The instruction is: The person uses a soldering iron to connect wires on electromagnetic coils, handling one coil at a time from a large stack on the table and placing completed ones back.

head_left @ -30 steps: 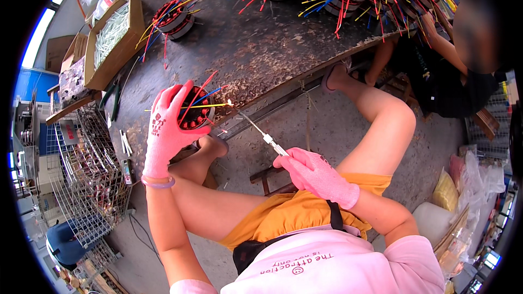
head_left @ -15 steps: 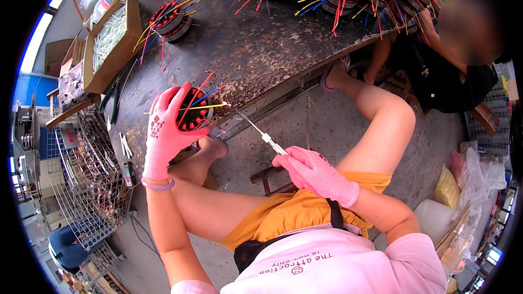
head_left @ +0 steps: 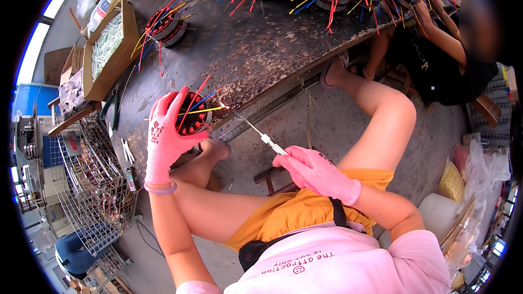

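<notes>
My left hand (head_left: 170, 130), in a pink glove, grips a motor stator (head_left: 193, 122) from its left side at the table edge. Red, blue and yellow lead wires stick out of the stator toward the right. In my right hand (head_left: 318, 174), also gloved in pink, is a slender tool with a pale handle (head_left: 272, 144) and a thin metal tip; its exact kind is unclear. That tip reaches the end of the yellow lead wire (head_left: 210, 110), where a small bright spot shows. My right fingers are wrapped round the handle's rear end.
Another stator (head_left: 166, 27) stands on the dark worn table (head_left: 234, 49), with several more at the far edge. A wooden box (head_left: 111, 49) of pale thin sleeves sits at the left, above a wire basket (head_left: 90, 185). A co-worker's arm (head_left: 441, 35) is at the far right.
Both hands keep their grips, and the tool's tip stays at the yellow wire's end. The view has shifted slightly. The co-worker's hand and arm show more fully among the far wires.
</notes>
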Demonstrator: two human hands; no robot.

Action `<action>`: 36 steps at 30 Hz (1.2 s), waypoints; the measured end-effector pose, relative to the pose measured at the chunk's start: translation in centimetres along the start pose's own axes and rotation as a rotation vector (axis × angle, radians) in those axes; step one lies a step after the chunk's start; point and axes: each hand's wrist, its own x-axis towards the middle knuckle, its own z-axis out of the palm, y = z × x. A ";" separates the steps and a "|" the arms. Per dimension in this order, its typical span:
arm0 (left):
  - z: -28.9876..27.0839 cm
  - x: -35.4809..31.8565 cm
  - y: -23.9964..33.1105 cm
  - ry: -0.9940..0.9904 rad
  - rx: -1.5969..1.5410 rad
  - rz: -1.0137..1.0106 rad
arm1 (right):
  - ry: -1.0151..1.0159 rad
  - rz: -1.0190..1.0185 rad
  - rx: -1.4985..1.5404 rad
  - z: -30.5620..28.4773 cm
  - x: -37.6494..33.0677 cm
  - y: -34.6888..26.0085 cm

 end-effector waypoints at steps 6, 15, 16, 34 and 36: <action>0.1 0.1 0.1 0.006 -0.008 -0.001 | 0.000 0.006 0.012 -0.1 -0.3 -0.2; 0.1 -0.1 -0.2 -0.005 -0.002 -0.005 | 0.009 -0.049 -0.015 -0.1 0.0 0.3; 0.1 -0.1 -0.2 -0.003 0.000 -0.005 | 0.013 -0.035 -0.003 0.0 0.1 0.4; 0.0 0.0 0.0 0.012 0.004 0.023 | 0.020 -0.048 -0.010 0.0 0.1 0.4; 0.0 0.0 0.1 0.014 0.001 0.020 | 0.025 -0.048 -0.021 0.0 0.1 0.4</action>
